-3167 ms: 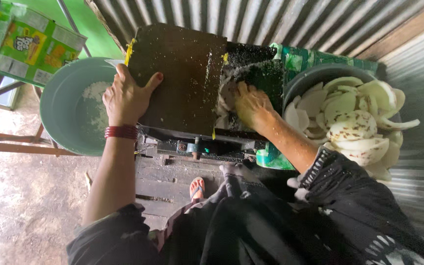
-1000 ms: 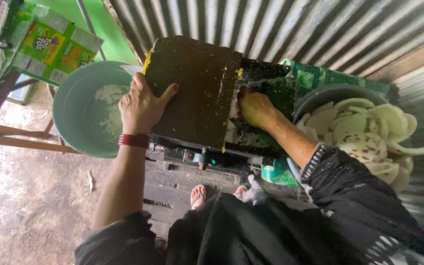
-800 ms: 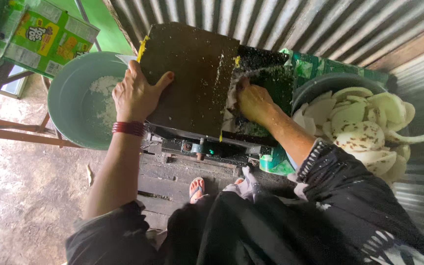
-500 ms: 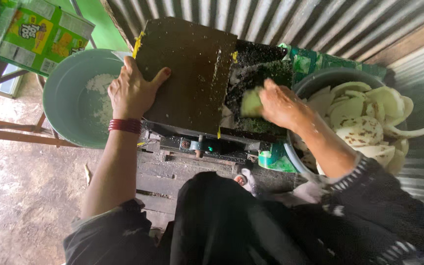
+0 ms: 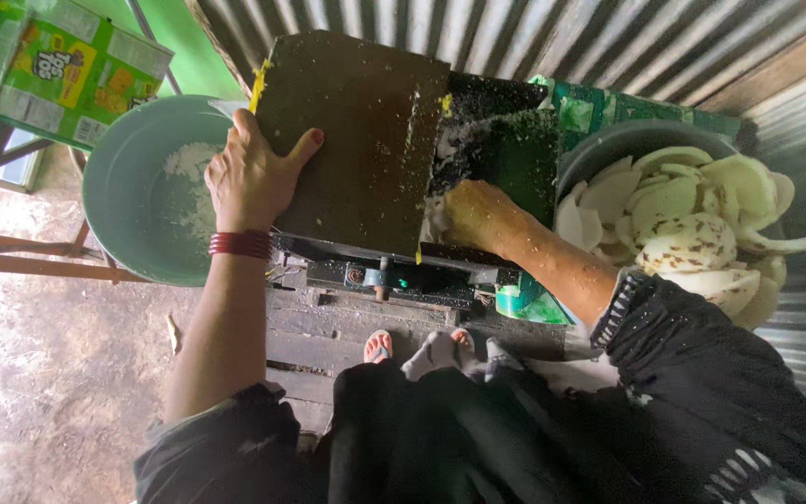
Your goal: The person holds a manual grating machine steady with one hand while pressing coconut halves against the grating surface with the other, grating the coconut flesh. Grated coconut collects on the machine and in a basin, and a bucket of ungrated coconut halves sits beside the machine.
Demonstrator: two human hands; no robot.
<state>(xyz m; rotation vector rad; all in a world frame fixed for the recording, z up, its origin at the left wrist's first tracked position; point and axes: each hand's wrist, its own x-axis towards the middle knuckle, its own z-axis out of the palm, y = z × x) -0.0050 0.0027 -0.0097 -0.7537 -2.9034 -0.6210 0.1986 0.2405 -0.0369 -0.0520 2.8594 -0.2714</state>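
The left hand (image 5: 252, 177) lies flat and open on the dark lid (image 5: 352, 140) of the grating machine (image 5: 403, 271), thumb spread, pressing rather than gripping. The right hand (image 5: 474, 217) pushes into the feed opening beside the lid; its fingers are hidden, so I cannot tell if its grip is closed on a piece. The white coconut pieces (image 5: 683, 219) wait in the dark basin (image 5: 608, 140) just to the right of that hand. They look stiff, curved and wet, probably slippery and light; I judge it is best to take one by its thick edge, fingers kept away from the opening. Left of the left hand, a green basin (image 5: 123, 201) holds white gratings (image 5: 188, 182).
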